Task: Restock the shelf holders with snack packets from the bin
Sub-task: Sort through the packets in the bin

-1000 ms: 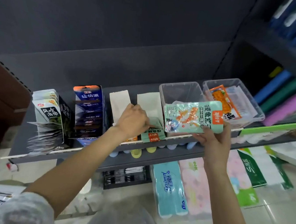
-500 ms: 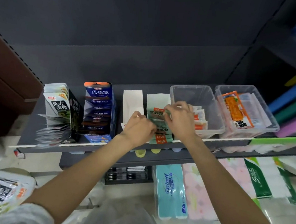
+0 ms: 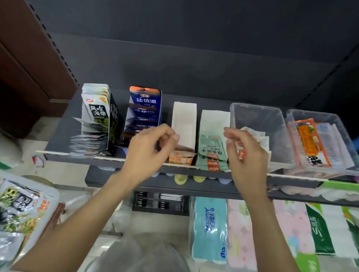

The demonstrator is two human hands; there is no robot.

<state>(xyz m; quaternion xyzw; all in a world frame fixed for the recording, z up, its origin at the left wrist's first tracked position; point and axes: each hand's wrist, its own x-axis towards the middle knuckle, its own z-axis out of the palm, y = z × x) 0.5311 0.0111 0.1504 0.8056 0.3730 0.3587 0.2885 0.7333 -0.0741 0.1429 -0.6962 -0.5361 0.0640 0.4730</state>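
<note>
Grey metal shelf (image 3: 69, 124) runs across the middle of the frame, carrying a row of holders. At centre, two white card holders stand side by side: the left white holder (image 3: 184, 118) has orange packets (image 3: 180, 157) at its front, and the right white holder (image 3: 215, 120) has a stack of green snack packets (image 3: 212, 152) reaching the shelf's front edge. The left hand (image 3: 151, 146) hovers in front of the left holder, fingers loosely curled, holding nothing visible. The right hand (image 3: 245, 156) hovers just right of the green packets, fingers loosely bent; whether it touches the crumpled white packets (image 3: 260, 137) behind it in the clear bin (image 3: 263, 113) I cannot tell. A second clear bin (image 3: 351, 136) at right holds an orange packet (image 3: 311, 140). Further left stand a blue packet holder (image 3: 144, 103) and a seaweed packet box (image 3: 97, 109). More packets (image 3: 4, 212) lie at lower left.
</note>
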